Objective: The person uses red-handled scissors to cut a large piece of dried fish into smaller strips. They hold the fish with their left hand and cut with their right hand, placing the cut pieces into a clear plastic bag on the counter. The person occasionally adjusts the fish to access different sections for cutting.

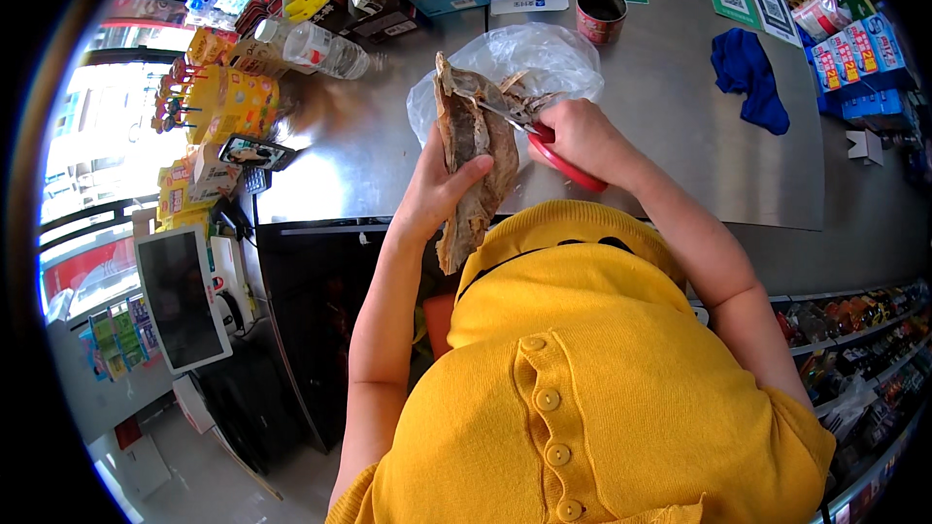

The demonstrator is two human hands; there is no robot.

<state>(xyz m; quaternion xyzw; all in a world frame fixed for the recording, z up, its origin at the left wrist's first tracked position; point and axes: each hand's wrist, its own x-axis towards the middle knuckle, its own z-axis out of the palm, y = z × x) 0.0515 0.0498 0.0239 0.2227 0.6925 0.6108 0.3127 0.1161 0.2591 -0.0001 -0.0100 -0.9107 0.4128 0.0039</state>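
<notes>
A long, stiff brown piece, looking like dried fish (495, 155), stands tilted upright above the counter's near edge. My left hand (434, 192) grips it along its lower half, thumb across the front. Red-handled scissors (565, 169) are in my right hand (587, 139), fingers wrapped round the handles. Their blades point left and reach the upper part of the fish. Behind lies a clear plastic bag (553, 50), spread on the counter, with brown shreds (527, 95) over it. The blade tips are partly lost against the fish.
The metal counter (670, 155) carries a red tin (601, 15), a blue cloth (749, 81) and a plastic bottle (330, 50). To the left stand a phone (254, 152), snack packs and a screen (183, 296). Boxes (864, 53) line the far right, shelves (864, 330) the near right.
</notes>
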